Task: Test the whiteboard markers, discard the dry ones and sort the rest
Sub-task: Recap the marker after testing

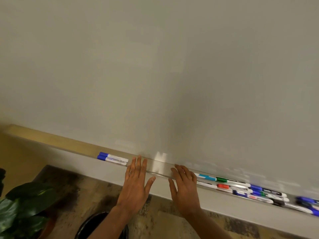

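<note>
A blank whiteboard fills most of the view, with a metal marker tray along its bottom edge. Two blue-capped markers lie side by side at the tray's left. Several markers with blue, green, red, teal and black caps lie in a bunch on the tray's right. My left hand and my right hand are both flat with straight fingers, fingertips over the bare stretch of tray between the two groups. Neither hand holds anything.
A black round bin sits on the floor below my left arm. A potted plant with dark green leaves stands at the lower left. Patterned carpet covers the floor under the board.
</note>
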